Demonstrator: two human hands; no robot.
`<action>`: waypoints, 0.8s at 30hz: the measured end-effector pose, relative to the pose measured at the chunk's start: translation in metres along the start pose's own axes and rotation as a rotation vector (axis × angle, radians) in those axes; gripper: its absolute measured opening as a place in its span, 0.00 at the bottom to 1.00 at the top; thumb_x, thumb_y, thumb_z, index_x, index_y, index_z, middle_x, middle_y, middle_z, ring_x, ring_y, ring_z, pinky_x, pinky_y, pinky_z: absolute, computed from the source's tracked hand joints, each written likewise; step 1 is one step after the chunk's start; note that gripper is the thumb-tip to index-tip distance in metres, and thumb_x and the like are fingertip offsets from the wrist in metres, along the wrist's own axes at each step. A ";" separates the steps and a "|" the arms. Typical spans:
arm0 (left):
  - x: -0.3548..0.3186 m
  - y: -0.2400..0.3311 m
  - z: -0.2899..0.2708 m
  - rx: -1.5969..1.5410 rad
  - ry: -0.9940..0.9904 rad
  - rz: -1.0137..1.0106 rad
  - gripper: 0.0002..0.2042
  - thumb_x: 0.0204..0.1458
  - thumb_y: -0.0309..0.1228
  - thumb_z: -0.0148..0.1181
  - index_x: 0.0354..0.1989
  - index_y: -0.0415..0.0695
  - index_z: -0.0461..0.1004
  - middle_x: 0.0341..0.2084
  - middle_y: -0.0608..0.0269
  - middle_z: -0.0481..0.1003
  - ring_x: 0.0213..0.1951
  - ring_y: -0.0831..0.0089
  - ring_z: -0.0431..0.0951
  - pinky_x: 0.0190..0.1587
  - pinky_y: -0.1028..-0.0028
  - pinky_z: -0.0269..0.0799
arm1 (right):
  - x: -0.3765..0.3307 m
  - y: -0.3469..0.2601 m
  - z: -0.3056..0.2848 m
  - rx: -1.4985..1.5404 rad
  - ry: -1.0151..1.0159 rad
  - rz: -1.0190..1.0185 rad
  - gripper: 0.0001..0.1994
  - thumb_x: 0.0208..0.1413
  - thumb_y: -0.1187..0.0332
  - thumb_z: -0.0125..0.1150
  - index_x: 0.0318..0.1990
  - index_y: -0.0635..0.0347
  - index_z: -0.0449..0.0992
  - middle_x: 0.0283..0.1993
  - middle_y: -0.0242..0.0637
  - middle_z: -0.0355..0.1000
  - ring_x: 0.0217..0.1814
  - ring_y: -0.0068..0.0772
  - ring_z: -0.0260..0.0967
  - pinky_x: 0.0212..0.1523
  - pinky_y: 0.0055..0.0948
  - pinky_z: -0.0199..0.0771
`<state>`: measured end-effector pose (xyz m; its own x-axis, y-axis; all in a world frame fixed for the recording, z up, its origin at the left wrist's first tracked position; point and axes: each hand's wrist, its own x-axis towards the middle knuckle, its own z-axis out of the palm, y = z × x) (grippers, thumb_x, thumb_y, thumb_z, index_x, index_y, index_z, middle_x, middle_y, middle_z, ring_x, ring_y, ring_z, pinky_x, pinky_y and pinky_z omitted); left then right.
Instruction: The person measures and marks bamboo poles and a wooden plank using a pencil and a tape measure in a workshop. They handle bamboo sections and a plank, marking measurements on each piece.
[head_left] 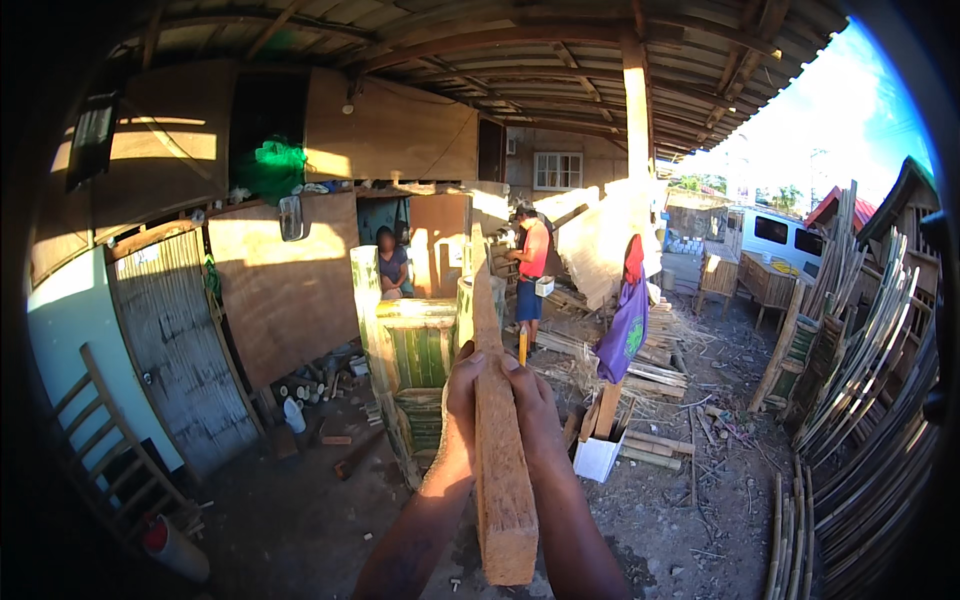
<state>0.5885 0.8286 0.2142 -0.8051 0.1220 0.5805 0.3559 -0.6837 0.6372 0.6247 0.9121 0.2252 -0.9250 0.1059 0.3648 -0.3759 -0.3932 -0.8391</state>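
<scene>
A long, squared wooden beam (500, 470) is held up lengthwise in front of me, its cut end near me and its far end pointing away. My left hand (461, 395) is closed around the left side of it. On the opposite side, my right hand (530, 405) grips the beam, with the thumb along its edge. A yellow pencil (522, 346) sticks up by the right fingers and seems tucked in that hand. Just beyond the left hand stands a green bamboo bench or frame (420, 345), partly hidden by the beam.
A person in a red shirt (534, 250) stands ahead; another person (392, 265) is by the doorway. A purple cloth (625, 325) hangs on a post above a white box (598, 457). Bamboo poles (880, 400) lean at right, a wooden ladder (120, 440) at left. Scrap wood (655, 365) litters the dirt.
</scene>
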 end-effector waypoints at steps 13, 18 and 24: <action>0.029 -0.013 -0.041 0.132 0.166 0.083 0.24 0.65 0.43 0.47 0.62 0.40 0.68 0.49 0.56 0.75 0.53 0.69 0.73 0.56 0.70 0.67 | 0.001 0.000 -0.008 0.006 -0.046 0.039 0.35 0.63 0.46 0.57 0.66 0.68 0.65 0.27 0.24 0.64 0.18 0.12 0.52 0.18 0.18 0.48; 0.105 -0.023 -0.071 0.581 0.070 0.394 0.22 0.63 0.39 0.48 0.54 0.33 0.74 0.53 0.53 0.75 0.55 0.67 0.73 0.61 0.68 0.63 | 0.000 -0.005 -0.007 -0.052 -0.019 0.066 0.36 0.63 0.45 0.58 0.66 0.67 0.65 0.29 0.25 0.64 0.19 0.12 0.53 0.19 0.19 0.49; 0.169 -0.027 -0.094 0.697 -0.030 0.215 0.22 0.63 0.40 0.46 0.50 0.34 0.77 0.46 0.52 0.79 0.52 0.62 0.75 0.60 0.68 0.64 | 0.003 -0.004 -0.021 -0.079 -0.043 0.058 0.33 0.62 0.42 0.55 0.61 0.63 0.67 0.41 0.32 0.70 0.26 0.16 0.64 0.21 0.18 0.55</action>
<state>0.3984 0.7999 0.2477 -0.6736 0.0626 0.7365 0.7322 -0.0790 0.6765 0.6220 0.9334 0.2209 -0.9428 0.0447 0.3304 -0.3265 -0.3245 -0.8878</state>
